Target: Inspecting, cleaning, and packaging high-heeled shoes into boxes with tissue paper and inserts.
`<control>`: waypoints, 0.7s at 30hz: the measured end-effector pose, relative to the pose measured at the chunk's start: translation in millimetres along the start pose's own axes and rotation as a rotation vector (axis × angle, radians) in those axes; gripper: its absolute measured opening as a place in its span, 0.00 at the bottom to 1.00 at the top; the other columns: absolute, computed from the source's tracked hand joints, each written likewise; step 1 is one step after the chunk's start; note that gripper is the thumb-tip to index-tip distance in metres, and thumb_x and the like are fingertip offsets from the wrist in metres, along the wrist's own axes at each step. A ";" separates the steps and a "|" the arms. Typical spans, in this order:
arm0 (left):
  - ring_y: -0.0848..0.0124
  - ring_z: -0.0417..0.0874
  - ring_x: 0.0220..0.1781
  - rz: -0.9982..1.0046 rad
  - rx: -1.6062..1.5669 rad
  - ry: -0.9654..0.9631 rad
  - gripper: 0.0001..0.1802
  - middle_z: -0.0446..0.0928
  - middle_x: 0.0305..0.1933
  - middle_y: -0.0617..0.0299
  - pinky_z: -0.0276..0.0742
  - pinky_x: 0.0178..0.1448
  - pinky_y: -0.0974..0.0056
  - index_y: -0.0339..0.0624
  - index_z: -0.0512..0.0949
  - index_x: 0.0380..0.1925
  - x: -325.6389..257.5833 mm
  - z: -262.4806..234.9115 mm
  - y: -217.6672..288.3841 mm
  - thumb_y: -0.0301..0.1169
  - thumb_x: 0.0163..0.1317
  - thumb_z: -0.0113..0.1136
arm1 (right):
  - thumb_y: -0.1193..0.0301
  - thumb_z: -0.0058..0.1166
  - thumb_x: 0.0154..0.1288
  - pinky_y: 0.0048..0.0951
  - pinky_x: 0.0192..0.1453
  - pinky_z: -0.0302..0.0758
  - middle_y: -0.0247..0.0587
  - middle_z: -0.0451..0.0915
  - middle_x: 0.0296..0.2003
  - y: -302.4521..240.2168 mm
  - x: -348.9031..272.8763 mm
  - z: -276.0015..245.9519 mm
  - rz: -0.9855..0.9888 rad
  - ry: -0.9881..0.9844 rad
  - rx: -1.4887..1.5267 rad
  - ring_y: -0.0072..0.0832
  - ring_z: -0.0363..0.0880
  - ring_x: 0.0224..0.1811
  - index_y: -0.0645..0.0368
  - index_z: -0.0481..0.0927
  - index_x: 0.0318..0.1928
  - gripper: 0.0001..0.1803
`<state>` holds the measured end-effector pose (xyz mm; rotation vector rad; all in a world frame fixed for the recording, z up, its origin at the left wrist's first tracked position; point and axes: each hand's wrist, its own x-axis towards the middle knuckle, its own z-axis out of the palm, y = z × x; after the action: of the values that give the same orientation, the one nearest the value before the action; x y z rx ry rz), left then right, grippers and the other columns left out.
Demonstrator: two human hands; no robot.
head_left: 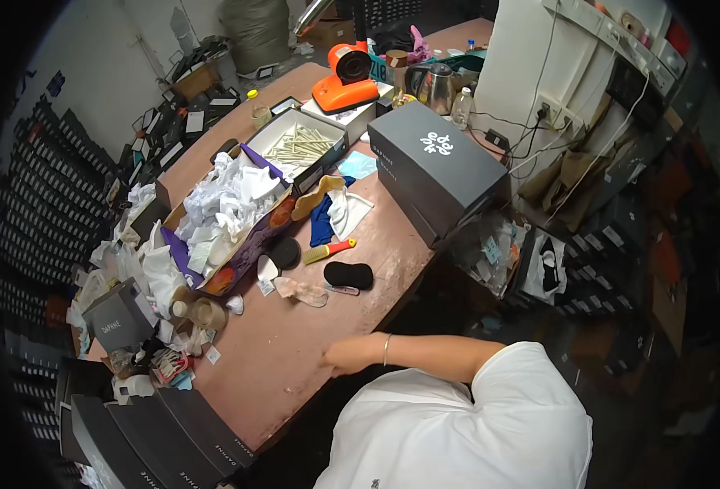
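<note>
While one hand (345,357) rests at the near edge of the reddish table (295,359), fingers curled onto the top w/ nothing visibly in them, a thin bracelet (386,349) sits on its wrist; can't tell which hand it is, as the forearm comes from the right across the white shirt (458,432). The other hand isn't in view.

Taking the black oval pad (348,275) as landmark, beyond the hand toward table centre:
- 1 clear insole (301,291), just left of it.
- 1 red-and-yellow brush (328,251), just behind it.
- 1 blue cloth (322,222) + 1 white cloth (348,210), further behind.
- 1 purple box (229,220) full of crumpled white paper, left and behind.
- 1 open box of pale sticks (301,147), well behind.
- 1 big grey shoe box (435,163), behind to the right, at the table's edge.
- 1 orange tape dispenser (348,77) and 1 steel kettle (435,85), far behind.
- 1 tape roll (208,313), left and nearer.
- 1 small grey box (119,314), far left.
</note>
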<state>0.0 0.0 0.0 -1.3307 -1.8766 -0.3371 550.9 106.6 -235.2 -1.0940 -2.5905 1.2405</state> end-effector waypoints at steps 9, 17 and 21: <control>0.53 0.65 0.67 -0.262 -0.173 -0.910 0.27 0.68 0.64 0.56 0.49 0.72 0.45 0.48 0.66 0.64 -44.0 158.6 -109.8 0.45 0.68 0.44 | 0.64 0.59 0.56 0.44 0.50 0.75 0.53 0.82 0.40 -99.8 66.7 79.9 -0.146 -0.040 -0.047 0.50 0.79 0.45 0.60 0.80 0.48 0.19; 0.58 0.64 0.67 -0.617 -0.615 -0.826 0.33 0.68 0.64 0.56 0.51 0.74 0.53 0.40 0.64 0.65 -53.3 203.2 -107.3 0.45 0.62 0.53 | 0.59 0.54 0.63 0.43 0.49 0.75 0.57 0.81 0.40 -113.3 82.9 105.9 -0.267 0.149 0.133 0.50 0.80 0.44 0.59 0.76 0.54 0.23; 0.60 0.64 0.67 -0.933 -1.215 -0.523 0.37 0.67 0.64 0.55 0.52 0.74 0.57 0.36 0.63 0.65 -55.2 148.2 -119.9 0.45 0.59 0.57 | 0.52 0.47 0.70 0.39 0.53 0.74 0.52 0.75 0.53 -139.0 90.7 87.4 -0.111 0.115 0.759 0.42 0.76 0.52 0.54 0.63 0.67 0.31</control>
<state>-165.1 4.4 -110.1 -1.1215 -2.8049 -2.0075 373.8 47.5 -217.0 -0.8067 -1.7797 1.8227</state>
